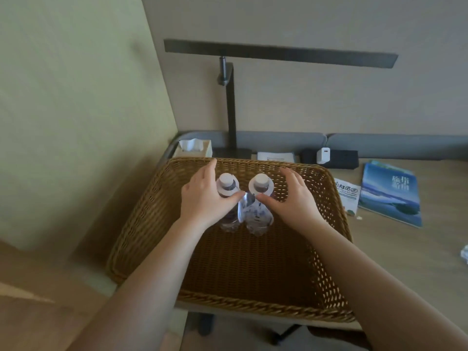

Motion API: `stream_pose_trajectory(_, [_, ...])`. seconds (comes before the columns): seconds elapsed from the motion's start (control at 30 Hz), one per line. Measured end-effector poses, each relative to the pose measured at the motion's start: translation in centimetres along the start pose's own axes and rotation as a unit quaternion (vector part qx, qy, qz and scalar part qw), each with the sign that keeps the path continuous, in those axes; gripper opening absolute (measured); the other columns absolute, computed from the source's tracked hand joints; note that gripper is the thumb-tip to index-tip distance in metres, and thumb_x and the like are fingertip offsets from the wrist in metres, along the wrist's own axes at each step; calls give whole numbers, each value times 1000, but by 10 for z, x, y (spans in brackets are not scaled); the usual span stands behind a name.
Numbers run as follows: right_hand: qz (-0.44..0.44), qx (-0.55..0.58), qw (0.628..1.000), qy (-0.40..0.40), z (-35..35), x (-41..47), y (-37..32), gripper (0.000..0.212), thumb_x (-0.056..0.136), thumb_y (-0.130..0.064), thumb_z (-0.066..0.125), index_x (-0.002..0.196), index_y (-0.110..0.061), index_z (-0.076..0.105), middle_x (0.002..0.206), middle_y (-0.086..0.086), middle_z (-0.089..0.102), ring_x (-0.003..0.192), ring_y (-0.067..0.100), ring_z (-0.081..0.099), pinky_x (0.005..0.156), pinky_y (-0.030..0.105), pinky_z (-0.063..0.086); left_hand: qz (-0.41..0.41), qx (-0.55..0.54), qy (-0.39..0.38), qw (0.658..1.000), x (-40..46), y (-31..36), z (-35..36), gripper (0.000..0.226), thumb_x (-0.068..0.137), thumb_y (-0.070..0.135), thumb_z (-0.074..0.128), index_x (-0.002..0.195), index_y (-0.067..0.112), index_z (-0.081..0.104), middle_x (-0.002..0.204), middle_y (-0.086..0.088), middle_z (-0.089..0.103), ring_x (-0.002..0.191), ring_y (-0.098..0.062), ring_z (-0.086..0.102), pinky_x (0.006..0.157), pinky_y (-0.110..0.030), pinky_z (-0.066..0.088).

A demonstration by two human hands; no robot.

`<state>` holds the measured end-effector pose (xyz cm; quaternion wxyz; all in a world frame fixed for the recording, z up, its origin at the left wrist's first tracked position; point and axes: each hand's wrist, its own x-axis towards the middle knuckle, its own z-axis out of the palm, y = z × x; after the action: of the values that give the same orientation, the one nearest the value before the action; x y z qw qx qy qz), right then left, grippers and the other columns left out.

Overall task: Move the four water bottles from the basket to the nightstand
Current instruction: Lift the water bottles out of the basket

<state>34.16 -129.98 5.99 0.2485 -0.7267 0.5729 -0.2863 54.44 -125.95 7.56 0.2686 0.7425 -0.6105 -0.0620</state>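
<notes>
basket (326, 224) on desk, two water bottles upright inside, touching | I see left hand (205, 198) wrapped on left bottle (228, 186) | right hand (293, 201) spread against right bottle (259, 188), thumb touching, grip unconfirmed | booklet (391, 193) beside basket

Tan woven basket (329, 224), white-capped clear bottles (255, 214), blue booklet (390, 196)
</notes>
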Motion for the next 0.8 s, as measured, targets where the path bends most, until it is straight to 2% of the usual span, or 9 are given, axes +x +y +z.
stream_pose_trajectory(0.17, [40,21,998,-40,14,13,6,112,62,-61,75,149,-25,16,157,3,22,142,23,23,112,45,25,-84,-119,-115,983,12,-17,26,119,55,71,75,150,28,17,155,1,35,141,-24,34,113,-56,29])
stream_pose_trajectory(0.27, [53,30,996,-69,23,20,9,113,60,-58,78,149,-21,19,155,4,27,141,23,27,111,44,27,-94,-207,-151,962,17,-24,39,113,53,53,86,146,26,28,142,3,49,131,-20,45,106,-40,37])
stream_pose_trajectory(0.33, [58,47,994,-74,29,24,10,109,59,-56,80,146,-19,26,148,3,39,134,22,37,108,41,34,-92,-240,-156,954,20,-31,44,100,55,41,90,138,29,35,128,9,54,122,-15,50,93,-27,37])
stream_pose_trajectory(0.4, [52,53,995,-66,35,27,11,99,58,-53,82,139,-20,35,136,0,49,123,17,46,96,31,39,-86,-254,-155,951,23,-37,47,91,57,37,90,133,32,41,121,12,55,117,-12,51,87,-24,36])
stream_pose_trajectory(0.47, [41,52,996,-54,39,29,12,89,59,-50,82,132,-23,40,127,-4,54,109,8,47,87,25,36,-82,-259,-152,950,25,-41,50,87,58,37,89,132,30,45,124,10,57,114,-10,50,88,-24,37])
stream_pose_trajectory(0.53, [31,49,997,-40,43,30,13,80,62,-47,82,128,-24,43,121,-6,55,101,4,44,82,22,35,-80,-260,-141,952,25,-42,52,83,59,39,89,131,29,48,121,12,57,109,-6,49,83,-19,37])
stream_pose_trajectory(0.6, [26,51,998,-31,44,29,14,74,63,-45,82,124,-25,45,114,-9,55,98,3,45,77,17,33,-77,-262,-130,953,23,-43,53,78,59,39,89,126,32,50,113,18,56,101,0,50,74,-12,34])
stream_pose_trajectory(0.7, [22,64,998,-17,45,26,15,66,64,-41,82,118,-26,48,106,-14,54,97,4,51,73,14,35,-75,-268,-116,953,21,-42,54,70,60,37,88,118,36,50,103,26,55,93,8,51,70,-10,34])
stream_pose_trajectory(0.8, [25,81,996,3,42,22,14,62,64,-38,82,116,-27,50,105,-13,57,96,4,53,71,12,35,-75,-272,-105,953,20,-40,53,69,60,37,88,119,33,53,104,21,58,94,4,53,71,-12,38])
